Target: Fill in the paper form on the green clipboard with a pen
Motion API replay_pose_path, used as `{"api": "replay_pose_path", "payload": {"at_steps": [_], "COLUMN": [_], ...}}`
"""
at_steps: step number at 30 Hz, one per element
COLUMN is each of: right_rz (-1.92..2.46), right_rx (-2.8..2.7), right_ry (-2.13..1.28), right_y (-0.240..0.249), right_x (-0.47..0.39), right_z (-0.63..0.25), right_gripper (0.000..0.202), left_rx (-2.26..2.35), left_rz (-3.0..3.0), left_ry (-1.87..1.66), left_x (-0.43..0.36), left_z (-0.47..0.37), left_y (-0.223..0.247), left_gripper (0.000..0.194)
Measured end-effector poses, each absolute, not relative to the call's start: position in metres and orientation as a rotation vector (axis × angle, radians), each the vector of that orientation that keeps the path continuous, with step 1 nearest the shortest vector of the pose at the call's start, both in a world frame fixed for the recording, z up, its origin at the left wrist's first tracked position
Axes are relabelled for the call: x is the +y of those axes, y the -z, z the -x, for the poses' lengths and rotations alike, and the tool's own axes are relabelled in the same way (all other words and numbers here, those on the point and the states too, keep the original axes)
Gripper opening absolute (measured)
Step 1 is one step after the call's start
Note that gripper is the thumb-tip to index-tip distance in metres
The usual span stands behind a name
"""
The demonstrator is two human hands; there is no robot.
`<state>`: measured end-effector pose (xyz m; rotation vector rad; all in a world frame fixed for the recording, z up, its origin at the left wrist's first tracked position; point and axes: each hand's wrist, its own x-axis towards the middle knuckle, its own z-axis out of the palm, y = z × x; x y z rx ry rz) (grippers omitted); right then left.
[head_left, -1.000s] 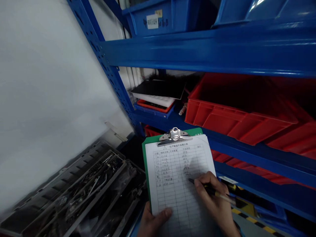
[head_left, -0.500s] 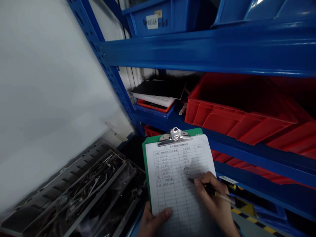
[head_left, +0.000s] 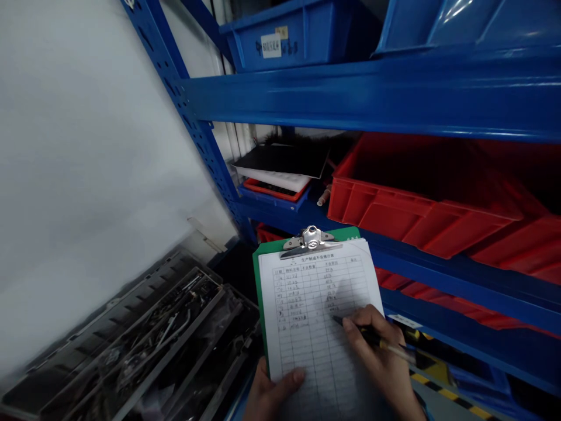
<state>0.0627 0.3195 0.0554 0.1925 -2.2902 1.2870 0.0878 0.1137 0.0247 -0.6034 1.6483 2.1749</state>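
A green clipboard (head_left: 259,280) with a silver clip (head_left: 312,238) is tilted up in front of me. Under its clip lies a printed table form (head_left: 302,356), its upper rows filled with handwriting. My left hand (head_left: 276,389) grips the lower left edge, thumb on the paper and the other fingers behind the board. In my right hand (head_left: 381,351) is a dark pen (head_left: 370,337) with a yellowish band. Its tip is at the form's fourth column, just below the last written entries; whether it touches the paper I cannot tell.
Blue shelving (head_left: 350,96) rises ahead, holding red bins (head_left: 421,216) and a labelled blue bin (head_left: 280,41). A stack of trays under a black sheet (head_left: 284,159) sits on the middle shelf. Lower left, an open grey case (head_left: 166,333) contains metal tools and parts.
My right hand and the pen tip have shifted very slightly left. The view has tilted a little; the clipboard and my left hand are practically unchanged.
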Motion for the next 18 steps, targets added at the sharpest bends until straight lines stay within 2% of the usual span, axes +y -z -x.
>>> {"api": "replay_pose_path", "payload": {"at_steps": [18], "right_rz": [-0.170], "right_rx": [-2.258], "right_ry": [-1.276], "right_y": [-0.0579], "right_x": [0.3203], "right_z": [-0.0599], "right_gripper": [0.023], "left_rx": [1.606], "left_rz": [0.613], "left_ry": [-2.198], "left_x": [0.1171], "left_z": [-0.0841], "left_y": [-0.0330], "left_gripper": [0.062]}}
